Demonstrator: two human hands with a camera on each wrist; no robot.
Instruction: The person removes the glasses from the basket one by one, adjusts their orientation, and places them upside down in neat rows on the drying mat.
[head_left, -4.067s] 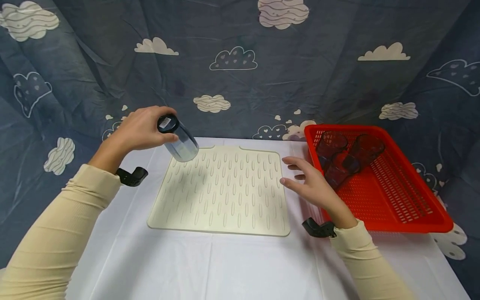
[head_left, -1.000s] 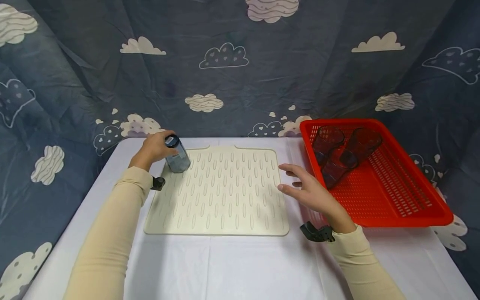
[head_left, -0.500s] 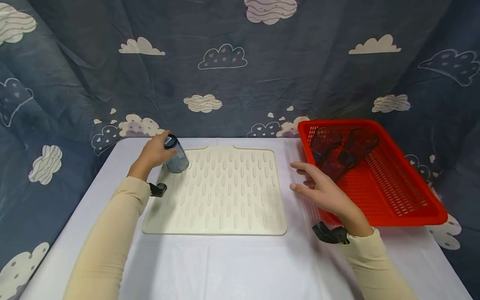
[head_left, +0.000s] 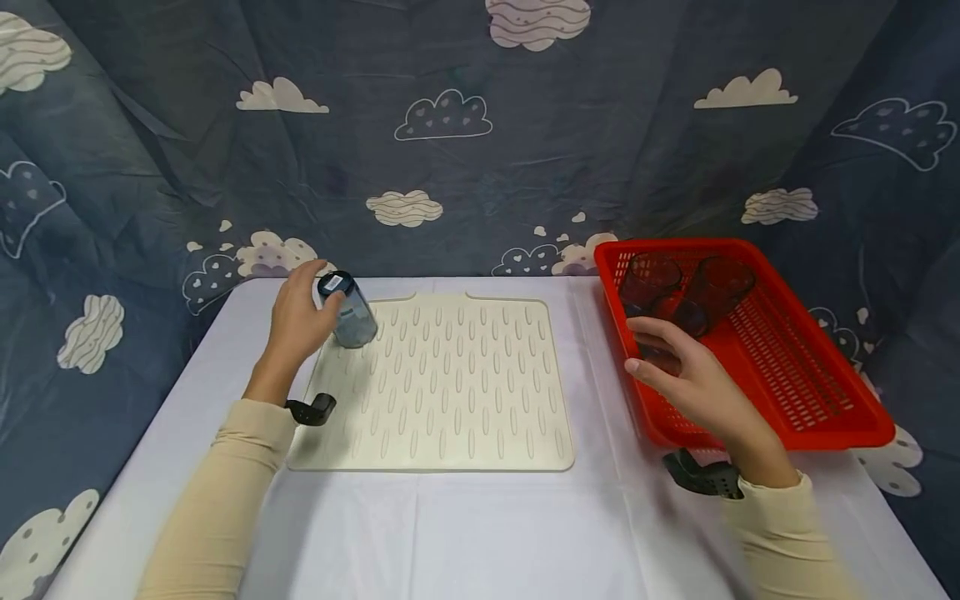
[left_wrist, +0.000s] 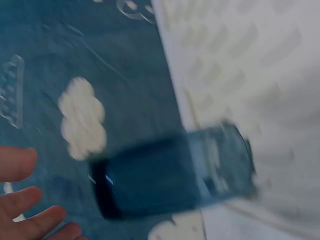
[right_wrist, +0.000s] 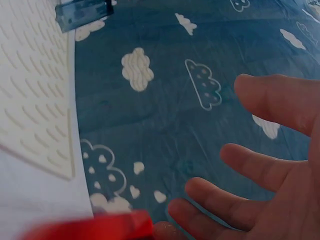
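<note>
A blue-tinted drinking glass (head_left: 356, 323) stands bottom-up on the far left corner of the cream ribbed drying mat (head_left: 450, 392). Beside it is my left hand (head_left: 295, 321), thumb and fingers spread. In the left wrist view a gap shows between those fingers (left_wrist: 35, 220) and the glass (left_wrist: 155, 177). My right hand (head_left: 697, 383) is over the left side of the red basket (head_left: 765, 408), fingers apart and holding nothing. Several similar glasses (head_left: 722, 287) lie in the basket's far left part; my right hand partly hides one of them.
White cloth (head_left: 480, 533) covers the table under the mat and basket. A dark blue curtain (head_left: 570, 183) with cloud prints hangs behind and at both sides. The basket's raised rim (head_left: 847, 342) stands to the right of the mat.
My left hand has lowered the glass onto the mat, let go of it and drawn slightly left. My right hand has moved right, from beside the mat to over the basket.
</note>
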